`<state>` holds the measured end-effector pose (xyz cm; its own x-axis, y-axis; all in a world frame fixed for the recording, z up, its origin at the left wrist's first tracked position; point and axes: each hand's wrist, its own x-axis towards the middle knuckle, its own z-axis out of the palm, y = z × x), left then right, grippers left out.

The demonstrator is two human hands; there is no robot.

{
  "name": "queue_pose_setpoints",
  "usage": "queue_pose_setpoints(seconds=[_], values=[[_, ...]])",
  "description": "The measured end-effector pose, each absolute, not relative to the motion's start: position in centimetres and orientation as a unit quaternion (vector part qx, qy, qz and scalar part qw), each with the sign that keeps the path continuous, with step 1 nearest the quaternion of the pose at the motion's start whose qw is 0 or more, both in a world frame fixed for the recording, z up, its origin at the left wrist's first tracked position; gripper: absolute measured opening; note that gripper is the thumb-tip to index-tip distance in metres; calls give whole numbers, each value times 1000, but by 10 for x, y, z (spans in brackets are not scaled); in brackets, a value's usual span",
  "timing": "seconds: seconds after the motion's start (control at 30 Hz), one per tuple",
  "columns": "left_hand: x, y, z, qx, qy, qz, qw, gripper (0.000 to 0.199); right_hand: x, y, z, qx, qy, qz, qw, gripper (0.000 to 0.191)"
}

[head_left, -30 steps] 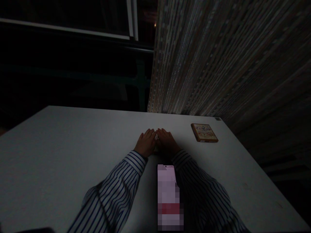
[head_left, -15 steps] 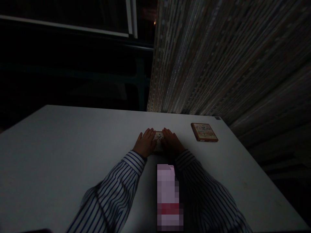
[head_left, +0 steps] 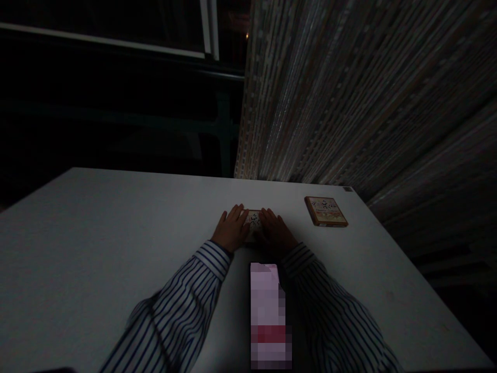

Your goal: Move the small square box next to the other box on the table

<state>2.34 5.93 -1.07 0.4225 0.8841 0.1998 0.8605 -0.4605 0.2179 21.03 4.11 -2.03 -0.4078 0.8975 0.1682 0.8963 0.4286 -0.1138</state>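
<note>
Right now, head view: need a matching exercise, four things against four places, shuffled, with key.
Things
1. Left hand
2. Phone
3. Right hand
4. String curtain

Places
A. At the right part of a flat printed box
B. Beyond the far edge of the table
C. At the left part of that same box
D. Between the striped sleeves

Pairs: 1-C, 2-D, 3-A, 4-B

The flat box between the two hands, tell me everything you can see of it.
The flat box has a pale top with dark, brushlike marks and a thin brownish border along its far edge. It appears to lie flat on the white table. The left hand covers its left part and the right hand its right part, fingers spread over it. Its near side is in shadow; I can't tell its material.
</note>
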Motion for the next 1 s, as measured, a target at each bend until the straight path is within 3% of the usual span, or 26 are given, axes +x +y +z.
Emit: queue_pose_setpoints(seconds=[1.0], values=[[-6,43,-13,858,499,95,72,53,203,31,-21,-506,-854,-49,105,56]])
